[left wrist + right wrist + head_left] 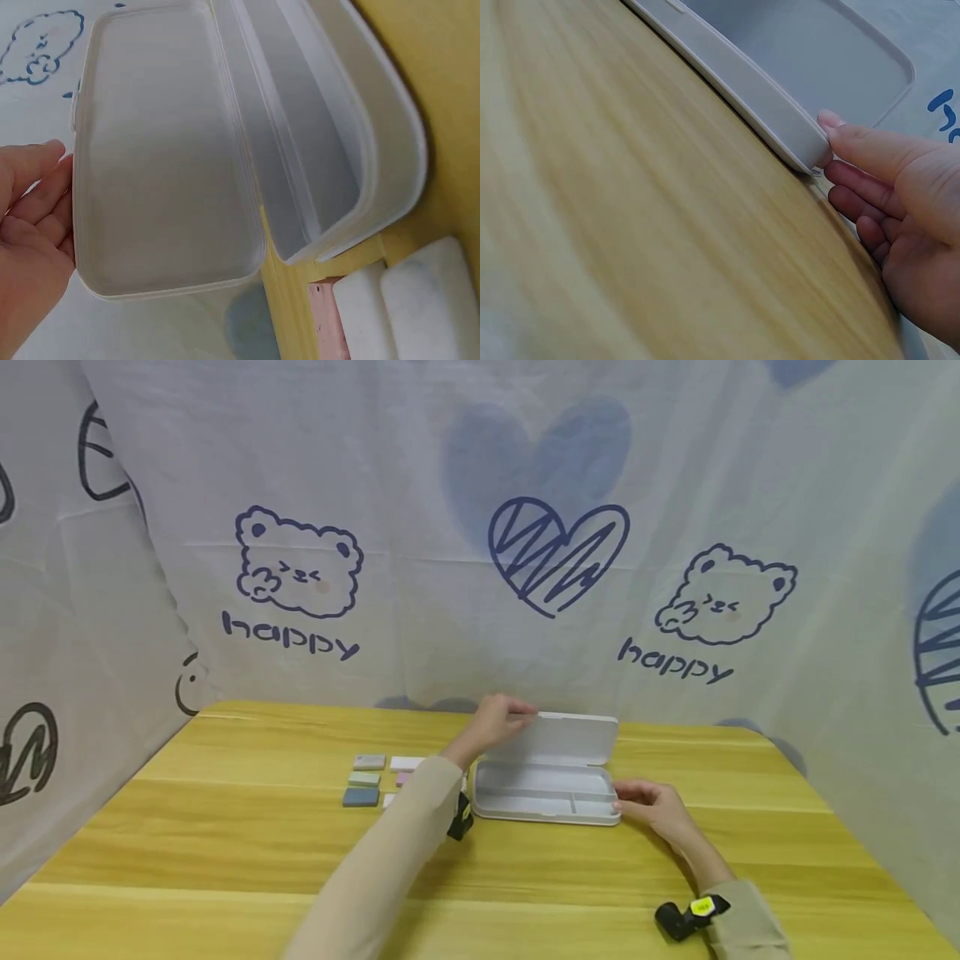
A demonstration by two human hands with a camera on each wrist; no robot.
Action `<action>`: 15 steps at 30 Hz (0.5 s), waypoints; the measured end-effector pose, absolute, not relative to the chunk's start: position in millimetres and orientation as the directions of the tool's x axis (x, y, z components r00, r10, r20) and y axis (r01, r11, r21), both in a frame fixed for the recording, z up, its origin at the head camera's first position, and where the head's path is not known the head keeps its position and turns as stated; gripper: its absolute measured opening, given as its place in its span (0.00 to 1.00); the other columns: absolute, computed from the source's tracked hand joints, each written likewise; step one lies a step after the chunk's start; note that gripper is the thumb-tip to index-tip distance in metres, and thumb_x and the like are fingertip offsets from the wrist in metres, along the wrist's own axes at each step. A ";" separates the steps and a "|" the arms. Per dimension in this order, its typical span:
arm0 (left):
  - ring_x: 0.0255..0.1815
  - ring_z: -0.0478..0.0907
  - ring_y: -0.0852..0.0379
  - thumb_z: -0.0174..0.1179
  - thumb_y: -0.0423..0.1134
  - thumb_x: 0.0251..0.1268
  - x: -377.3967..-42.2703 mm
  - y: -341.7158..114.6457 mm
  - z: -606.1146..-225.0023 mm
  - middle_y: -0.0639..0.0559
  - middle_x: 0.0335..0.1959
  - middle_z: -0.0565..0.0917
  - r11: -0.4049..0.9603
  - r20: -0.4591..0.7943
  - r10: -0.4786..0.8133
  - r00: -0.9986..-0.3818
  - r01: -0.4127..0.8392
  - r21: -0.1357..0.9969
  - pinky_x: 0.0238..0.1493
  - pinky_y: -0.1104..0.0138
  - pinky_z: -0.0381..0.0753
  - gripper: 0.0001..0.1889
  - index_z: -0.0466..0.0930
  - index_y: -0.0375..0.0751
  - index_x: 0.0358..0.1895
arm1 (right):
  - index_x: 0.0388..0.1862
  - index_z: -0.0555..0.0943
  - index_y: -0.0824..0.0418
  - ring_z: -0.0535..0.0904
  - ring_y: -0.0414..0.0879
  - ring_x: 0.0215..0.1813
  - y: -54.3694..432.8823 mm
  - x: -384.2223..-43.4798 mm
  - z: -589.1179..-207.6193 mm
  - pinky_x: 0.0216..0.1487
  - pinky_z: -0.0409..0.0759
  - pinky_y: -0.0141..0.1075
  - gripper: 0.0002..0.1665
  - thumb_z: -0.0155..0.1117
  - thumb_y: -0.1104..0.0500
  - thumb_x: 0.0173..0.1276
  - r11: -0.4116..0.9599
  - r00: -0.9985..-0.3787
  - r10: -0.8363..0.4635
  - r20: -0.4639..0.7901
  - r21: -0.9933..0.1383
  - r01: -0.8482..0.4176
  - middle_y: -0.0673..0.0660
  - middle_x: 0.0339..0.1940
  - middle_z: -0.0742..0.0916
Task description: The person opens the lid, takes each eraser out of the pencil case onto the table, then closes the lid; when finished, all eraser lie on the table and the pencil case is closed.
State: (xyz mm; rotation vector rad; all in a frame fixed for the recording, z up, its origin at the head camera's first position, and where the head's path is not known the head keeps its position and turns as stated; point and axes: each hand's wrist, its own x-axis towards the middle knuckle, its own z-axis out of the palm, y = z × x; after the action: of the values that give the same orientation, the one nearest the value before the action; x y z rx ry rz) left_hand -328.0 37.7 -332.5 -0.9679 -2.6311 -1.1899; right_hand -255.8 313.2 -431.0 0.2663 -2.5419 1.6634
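A white pencil case (545,817) lies on the table with its lid (573,739) raised at the back. Its tray has a long rear compartment and a divided front strip, with nothing seen inside. My left hand (498,724) is at the lid's upper left; in the left wrist view its fingers (52,206) touch the lid's outer edge while the thumb stands off. At the case's right end, my right hand (654,806) holds the corner; the right wrist view has its thumb (844,135) on the rim and curled fingers below against the end.
Left of the case lie small eraser-like blocks in rows: a grey one (369,762), a green one (364,779), a blue one (361,797), plus white and pink ones partly behind the left arm. A printed curtain (420,610) hangs behind the wooden table (187,827).
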 end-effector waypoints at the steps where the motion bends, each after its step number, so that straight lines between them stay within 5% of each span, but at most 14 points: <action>1: 0.50 0.74 0.49 0.54 0.26 0.58 -325.2 36.2 -332.2 0.42 0.46 0.79 0.486 0.326 0.520 -0.789 0.588 0.647 0.49 0.67 0.72 0.12 0.79 0.30 0.45 | 0.46 0.75 0.77 0.77 0.37 0.36 313.2 -256.0 -430.6 0.38 0.74 0.27 0.23 0.67 0.64 0.54 0.394 -0.981 -0.094 0.171 -0.898 -0.194 0.67 0.41 0.82; 15: 0.42 0.78 0.52 0.56 0.25 0.57 -298.1 26.8 -340.3 0.44 0.41 0.82 0.418 0.223 0.618 -0.754 0.556 0.719 0.38 0.73 0.75 0.09 0.82 0.32 0.41 | 0.51 0.68 0.83 0.78 0.35 0.40 320.0 -257.7 -434.4 0.40 0.74 0.26 0.25 0.62 0.71 0.55 0.278 -0.965 -0.163 0.206 -0.929 -0.246 0.74 0.46 0.78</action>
State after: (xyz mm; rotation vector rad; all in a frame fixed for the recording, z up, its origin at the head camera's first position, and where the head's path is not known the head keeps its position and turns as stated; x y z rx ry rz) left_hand -298.1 26.8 -340.3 -1.1234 -2.7087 -1.3244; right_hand -257.7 320.0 -434.4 0.3933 -2.4540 1.8046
